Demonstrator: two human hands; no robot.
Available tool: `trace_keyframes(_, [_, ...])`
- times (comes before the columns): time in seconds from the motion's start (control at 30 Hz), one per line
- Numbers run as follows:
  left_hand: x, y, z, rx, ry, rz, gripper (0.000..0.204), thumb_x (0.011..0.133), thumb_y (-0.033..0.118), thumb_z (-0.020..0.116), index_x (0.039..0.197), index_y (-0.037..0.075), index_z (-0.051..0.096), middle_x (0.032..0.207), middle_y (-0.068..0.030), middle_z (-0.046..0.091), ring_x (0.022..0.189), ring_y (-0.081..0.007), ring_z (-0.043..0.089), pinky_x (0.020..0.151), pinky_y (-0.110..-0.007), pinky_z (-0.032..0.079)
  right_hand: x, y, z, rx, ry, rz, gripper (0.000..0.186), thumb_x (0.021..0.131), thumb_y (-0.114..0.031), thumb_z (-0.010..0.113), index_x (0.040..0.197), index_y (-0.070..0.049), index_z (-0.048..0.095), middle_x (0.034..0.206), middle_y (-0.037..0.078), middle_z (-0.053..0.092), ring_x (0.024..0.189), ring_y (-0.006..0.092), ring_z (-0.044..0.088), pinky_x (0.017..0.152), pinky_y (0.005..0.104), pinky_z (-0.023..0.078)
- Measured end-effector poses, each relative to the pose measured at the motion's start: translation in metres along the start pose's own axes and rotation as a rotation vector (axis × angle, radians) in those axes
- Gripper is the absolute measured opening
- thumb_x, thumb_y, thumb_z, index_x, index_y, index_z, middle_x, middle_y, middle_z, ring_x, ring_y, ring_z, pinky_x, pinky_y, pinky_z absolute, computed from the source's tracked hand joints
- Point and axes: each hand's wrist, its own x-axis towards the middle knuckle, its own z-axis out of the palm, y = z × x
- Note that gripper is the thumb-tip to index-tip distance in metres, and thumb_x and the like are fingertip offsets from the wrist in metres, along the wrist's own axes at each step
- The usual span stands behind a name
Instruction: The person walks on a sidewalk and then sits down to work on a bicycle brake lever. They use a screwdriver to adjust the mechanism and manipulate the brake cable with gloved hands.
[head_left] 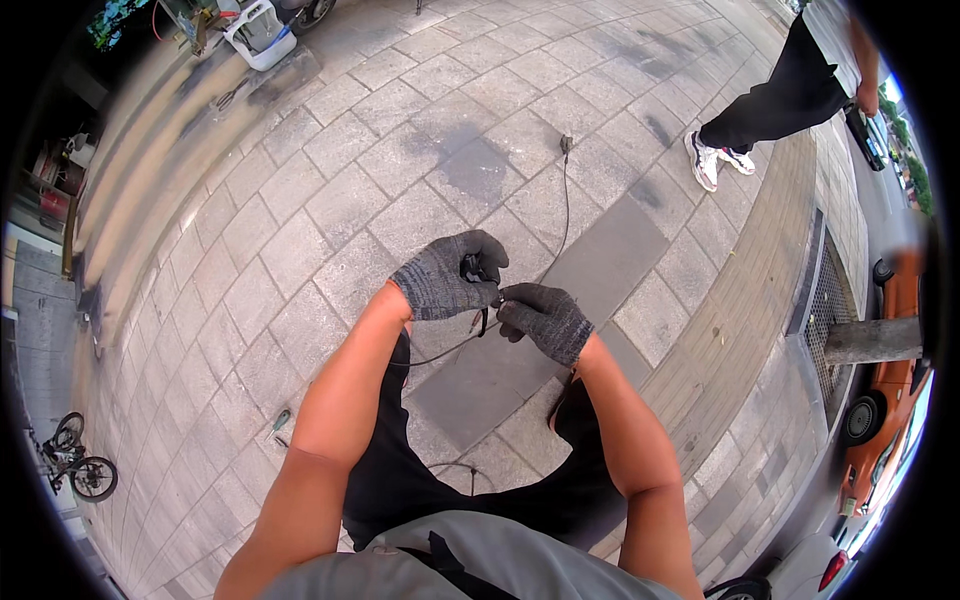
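Note:
Both my hands wear dark grey knitted gloves and meet in front of my knees. My left hand (445,280) is closed round a small black part (471,267), whose kind I cannot make out. Right beside it, my right hand (545,318) pinches something small at the fingertips, mostly hidden by the glove. A short dark piece (484,321) hangs below the left fingers. A thin dark cable (567,205) lies on the paving beyond my hands, with a dark plug-like end (566,144). More cable curves under my hands toward my left leg.
A green-handled screwdriver (281,421) lies on the paving at left. A person in black trousers and white shoes (703,160) stands at far right. Steps (190,130) and a white plastic container (258,38) are at far left. A bicycle (75,465), tree trunk (872,341) and orange car (868,460) flank me.

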Motion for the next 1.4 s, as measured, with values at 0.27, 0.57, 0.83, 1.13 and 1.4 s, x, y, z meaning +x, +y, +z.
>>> trace_keyframes(0.27, [-0.003, -0.006, -0.003, -0.031, -0.079, 0.012, 0.037, 0.08, 0.011, 0.079, 0.114, 0.008, 0.065, 0.096, -0.0057, 0.07, 0.089, -0.0147, 0.065, 0.082, -0.032, 0.056, 0.007, -0.004, 0.006, -0.071, 0.006, 0.048, 0.031, 0.097, -0.02, 0.067, 0.117, 0.004, 0.069, 0.085, 0.009, 0.071, 0.076, 0.0144, 0.067, 0.072, 0.0312, 0.055])
trace_keyframes(0.57, [-0.002, -0.009, -0.001, 0.061, -0.057, 0.039, 0.035, 0.077, 0.012, 0.076, 0.11, 0.008, 0.066, 0.094, -0.005, 0.069, 0.087, -0.015, 0.063, 0.081, -0.032, 0.054, 0.016, -0.001, 0.018, -0.266, 0.189, 0.062, 0.017, 0.09, -0.012, 0.076, 0.092, 0.001, 0.067, 0.077, 0.006, 0.068, 0.068, 0.0127, 0.064, 0.064, 0.0296, 0.052])
trace_keyframes(0.83, [-0.004, -0.008, -0.006, -0.058, 0.006, 0.07, 0.041, 0.078, 0.005, 0.082, 0.116, 0.007, 0.066, 0.099, -0.0024, 0.071, 0.092, -0.0121, 0.066, 0.084, -0.03, 0.056, 0.011, 0.004, 0.013, -0.011, 0.2, -0.086, 0.016, 0.088, -0.009, 0.08, 0.099, -0.002, 0.07, 0.083, 0.002, 0.069, 0.077, 0.0094, 0.062, 0.072, 0.0279, 0.053])
trace_keyframes(1.13, [-0.004, -0.005, -0.003, -0.196, -0.008, 0.116, 0.043, 0.078, 0.0, 0.079, 0.119, 0.004, 0.064, 0.102, -0.0038, 0.07, 0.096, -0.0146, 0.066, 0.088, -0.032, 0.055, 0.008, 0.008, 0.01, 0.086, 0.179, -0.14, 0.021, 0.088, -0.015, 0.081, 0.101, -0.002, 0.071, 0.084, 0.004, 0.071, 0.078, 0.0093, 0.064, 0.072, 0.0279, 0.053])
trace_keyframes(1.4, [0.0, -0.006, 0.003, -0.222, -0.001, 0.095, 0.046, 0.077, 0.002, 0.077, 0.121, 0.003, 0.062, 0.103, -0.0051, 0.07, 0.096, -0.0158, 0.065, 0.085, -0.032, 0.054, 0.006, 0.013, 0.003, 0.07, 0.203, -0.116, 0.022, 0.089, -0.014, 0.079, 0.104, 0.0, 0.072, 0.086, 0.005, 0.072, 0.076, 0.0109, 0.065, 0.072, 0.0299, 0.055])
